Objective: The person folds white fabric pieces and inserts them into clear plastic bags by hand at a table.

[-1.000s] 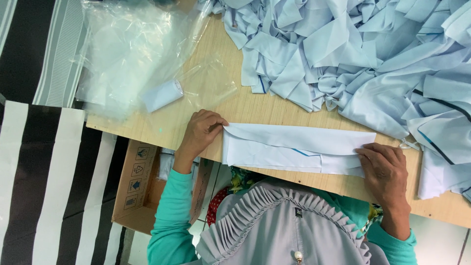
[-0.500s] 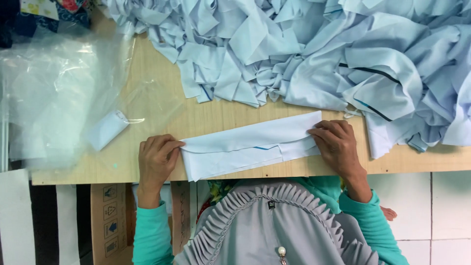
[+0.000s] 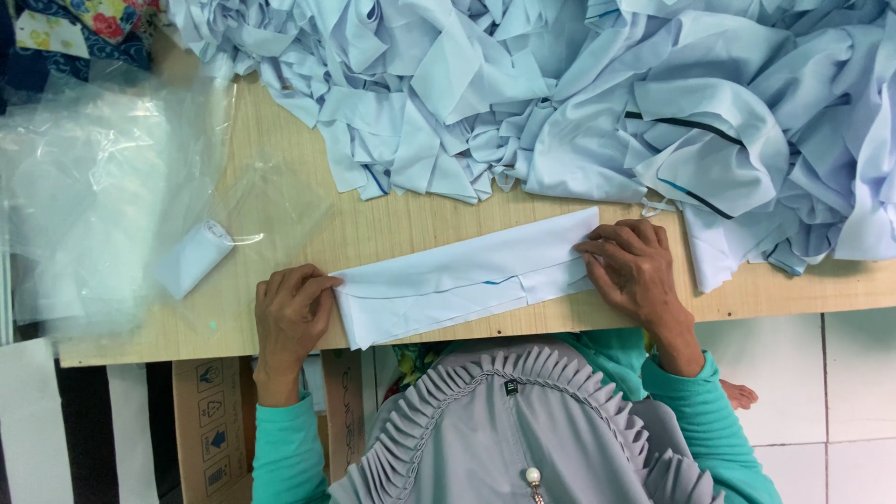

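My left hand (image 3: 289,313) pressed flat on one end of the long folded strip of pale blue cloth (image 3: 467,278), and my right hand (image 3: 633,269) pinned the other end, fingers spread; neither grip was clenched round anything. The strip lay along the near edge of the light wooden tabletop (image 3: 280,224). Beyond it sprawled a heap of pale blue fabric pieces (image 3: 560,93). Clear plastic bags (image 3: 103,187) lay at my left, a brown cardboard box (image 3: 210,429) below, white floor tiles (image 3: 821,373) to the right.

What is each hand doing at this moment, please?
Left hand: open, fingers pressing the folded pale blue cloth strip.
Right hand: open, flat on the strip's other end.
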